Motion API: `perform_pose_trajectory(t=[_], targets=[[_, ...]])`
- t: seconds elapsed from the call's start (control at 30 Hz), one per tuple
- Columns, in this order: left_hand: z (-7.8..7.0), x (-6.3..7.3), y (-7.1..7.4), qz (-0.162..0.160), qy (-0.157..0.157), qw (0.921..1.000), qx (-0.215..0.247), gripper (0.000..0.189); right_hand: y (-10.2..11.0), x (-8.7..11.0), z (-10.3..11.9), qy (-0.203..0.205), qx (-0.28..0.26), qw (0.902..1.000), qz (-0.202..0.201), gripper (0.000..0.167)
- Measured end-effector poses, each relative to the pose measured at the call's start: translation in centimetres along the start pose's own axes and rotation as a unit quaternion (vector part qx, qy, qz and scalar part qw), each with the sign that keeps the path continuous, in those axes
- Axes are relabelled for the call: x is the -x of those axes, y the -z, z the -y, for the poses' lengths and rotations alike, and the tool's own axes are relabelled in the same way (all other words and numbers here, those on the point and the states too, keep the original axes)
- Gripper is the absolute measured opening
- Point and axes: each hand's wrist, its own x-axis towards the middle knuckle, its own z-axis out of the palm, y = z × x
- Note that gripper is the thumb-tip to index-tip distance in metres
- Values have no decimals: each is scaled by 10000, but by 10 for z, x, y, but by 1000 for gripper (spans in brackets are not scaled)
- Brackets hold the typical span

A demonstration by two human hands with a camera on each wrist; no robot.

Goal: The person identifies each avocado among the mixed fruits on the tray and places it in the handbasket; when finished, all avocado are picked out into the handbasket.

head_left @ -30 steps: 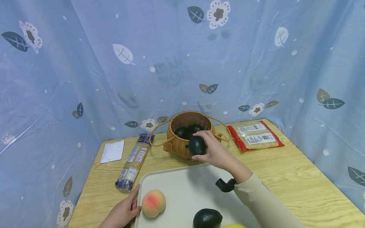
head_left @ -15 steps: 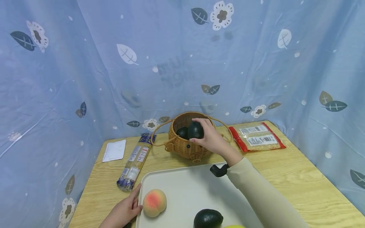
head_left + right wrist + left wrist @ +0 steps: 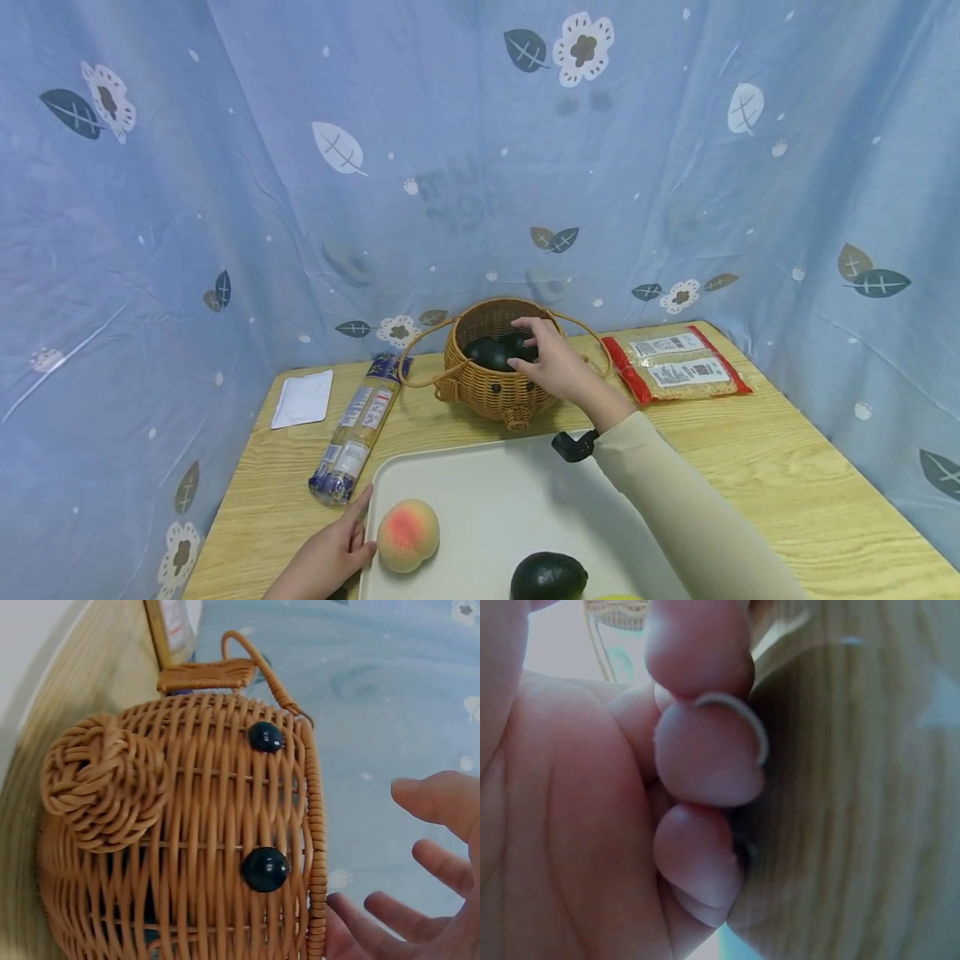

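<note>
My right hand (image 3: 551,358) is over the rim of a wicker basket (image 3: 480,387), fingers spread and nothing between them. Dark avocados (image 3: 491,353) lie inside the basket, partly behind my fingers. In the right wrist view the basket (image 3: 202,787) shows woven sides, a snout-like knob and two black button eyes, with my fingers (image 3: 442,810) just past its rim. My left hand (image 3: 326,554) holds the left edge of a cream tray (image 3: 465,467), thumb at the rim. In the left wrist view, its curled fingers (image 3: 709,754) are close to the wood surface.
On the tray are a peach (image 3: 408,535), another avocado (image 3: 549,575) and a yellow item cut off by the frame. Left of the basket lie a long noodle pack (image 3: 360,429) and a white packet (image 3: 302,399); right of it, a red-edged food bag (image 3: 678,365).
My right hand carried an avocado forward into the basket and let go of it; its fingers have spread apart. The left hand has stayed at the tray's edge.
</note>
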Motion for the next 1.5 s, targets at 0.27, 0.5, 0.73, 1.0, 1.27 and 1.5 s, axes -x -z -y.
perform_pose_trajectory(t=[0.27,0.5,0.73,1.0,1.27,1.5], targets=[[0,-1,0,9,36,10000,28,87,-4,11,-1,337,202,9992,-102,55],[-2,-3,1,-102,91,9998,-139,86,-3,21,3,962,387,9943,266,46],[-4,-3,1,-81,77,9998,-165,85,-7,47,12,1435,964,9559,2375,40],[-3,-2,0,-59,36,9998,-165,85,-17,83,20,953,1033,9131,3828,53],[-2,0,0,25,103,9999,72,85,-18,112,21,763,936,8993,4204,56],[-3,0,0,6,131,9999,103,85,-19,125,16,936,952,8928,4301,54]])
